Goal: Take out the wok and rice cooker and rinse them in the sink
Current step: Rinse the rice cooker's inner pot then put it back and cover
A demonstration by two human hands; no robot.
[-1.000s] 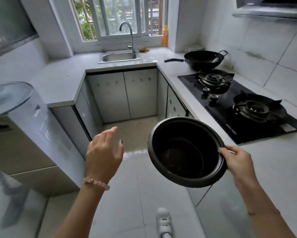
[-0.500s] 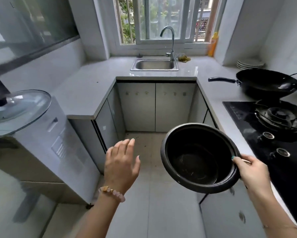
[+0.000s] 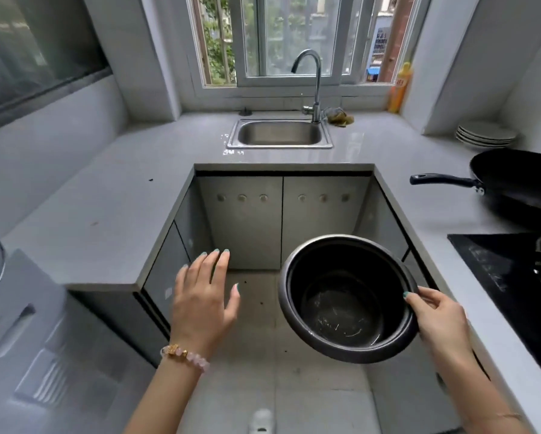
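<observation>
At the right rim of the rice cooker pot (image 3: pixel 341 311), the right grip (image 3: pixel 439 321) pinches the lip, thumb on the top edge and fingers curled round the outside. It holds the pot in the air above the floor, mouth tilted toward the camera. The left grip (image 3: pixel 200 303) hangs beside it, fingers straight and spread, holding nothing. The pot looks like thin, rigid metal with a smooth dark coating, faintly scratched on the bottom. I judge it light but apt to swing from a one-sided pinch, so a second hold on the opposite rim would steady it, especially once wet. Farther right, the wok (image 3: pixel 519 186), black and long-handled, sits on the glossy grey table (image 3: pixel 106 202); its handle is the natural hold. The steel sink (image 3: pixel 280 146) lies ahead under the window.
</observation>
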